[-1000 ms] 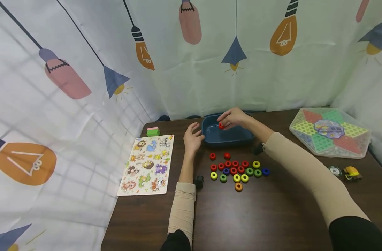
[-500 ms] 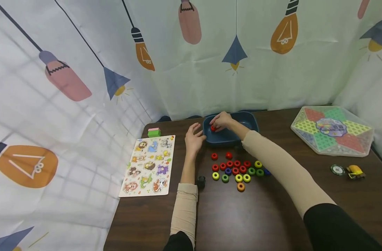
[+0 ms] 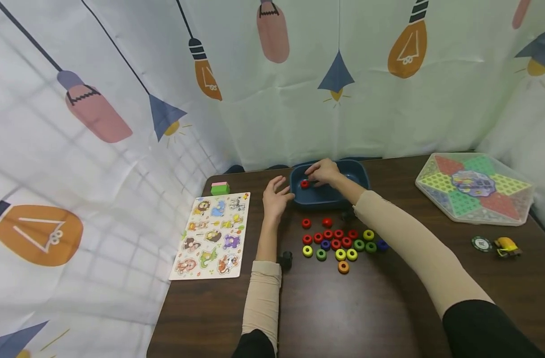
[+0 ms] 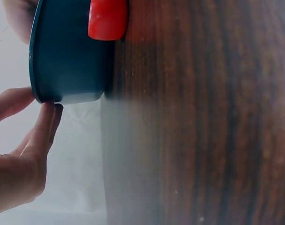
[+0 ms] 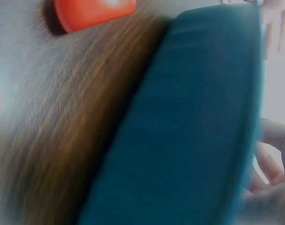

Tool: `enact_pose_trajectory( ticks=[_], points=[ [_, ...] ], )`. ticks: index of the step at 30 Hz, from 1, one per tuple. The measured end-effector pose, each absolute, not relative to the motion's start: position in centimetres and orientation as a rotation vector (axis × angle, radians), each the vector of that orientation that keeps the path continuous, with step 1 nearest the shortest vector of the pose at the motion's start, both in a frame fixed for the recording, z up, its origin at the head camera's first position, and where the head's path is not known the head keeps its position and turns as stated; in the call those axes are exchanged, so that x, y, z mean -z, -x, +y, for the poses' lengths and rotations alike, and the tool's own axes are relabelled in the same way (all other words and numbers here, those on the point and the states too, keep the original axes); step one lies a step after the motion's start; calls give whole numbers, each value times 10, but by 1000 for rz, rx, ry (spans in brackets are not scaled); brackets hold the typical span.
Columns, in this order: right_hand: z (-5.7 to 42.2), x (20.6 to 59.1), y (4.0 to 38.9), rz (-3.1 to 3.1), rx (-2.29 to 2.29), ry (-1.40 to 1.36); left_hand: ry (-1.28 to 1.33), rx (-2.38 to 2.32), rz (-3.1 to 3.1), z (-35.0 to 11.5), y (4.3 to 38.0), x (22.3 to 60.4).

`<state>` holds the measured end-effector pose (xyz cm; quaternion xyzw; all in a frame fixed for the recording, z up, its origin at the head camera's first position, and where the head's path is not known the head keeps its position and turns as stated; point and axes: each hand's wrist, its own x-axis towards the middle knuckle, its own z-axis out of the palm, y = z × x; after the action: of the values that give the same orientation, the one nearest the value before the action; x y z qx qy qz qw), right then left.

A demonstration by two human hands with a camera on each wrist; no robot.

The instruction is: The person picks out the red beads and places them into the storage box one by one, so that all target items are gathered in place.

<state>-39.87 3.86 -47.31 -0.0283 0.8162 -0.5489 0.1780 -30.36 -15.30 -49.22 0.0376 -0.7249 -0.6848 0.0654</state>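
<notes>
A red ring (image 3: 305, 184) lies inside the blue tub (image 3: 317, 204), towards its left end, and the right hand (image 3: 324, 172) hangs just over it with relaxed fingers, grasping nothing that I can make out. The left hand (image 3: 275, 198) is loose too, fingers stretched and their tips against the tub's left end; my guess is that they steady it. The tub sits by the table's (image 3: 344, 313) far edge, probably to leave room in front for the loose rings (image 3: 342, 242), red, yellow, green and blue, with an orange ring (image 3: 343, 271) nearest the person.

Getting from the loose rings into the tub means clearing its near wall, and the right forearm (image 3: 395, 233) slants over its right end. A curtain (image 3: 272, 119) hems it in behind. An animal puzzle (image 3: 211, 236) lies along the left edge, a green-and-pink block (image 3: 220, 189) beyond it at the far left corner. A six-sided case (image 3: 474, 188) fills the far right, with a round chip (image 3: 481, 243) and yellow toy (image 3: 506, 246) nearer the right edge.
</notes>
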Motion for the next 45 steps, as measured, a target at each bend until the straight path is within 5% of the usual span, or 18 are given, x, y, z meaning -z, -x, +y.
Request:
enact_pose_trajectory(
  ticks=[14,33,45],
  points=[
    [59,414,330,2432,1324,565,-137,2177,-2057,-170,308,490],
    [77,482,266,2650,889,888,-159,2253,-2068,-167,307,497],
    [85,465,271,2502,1051,861,-182,2280,-2004,-162,308,501]
  ],
)
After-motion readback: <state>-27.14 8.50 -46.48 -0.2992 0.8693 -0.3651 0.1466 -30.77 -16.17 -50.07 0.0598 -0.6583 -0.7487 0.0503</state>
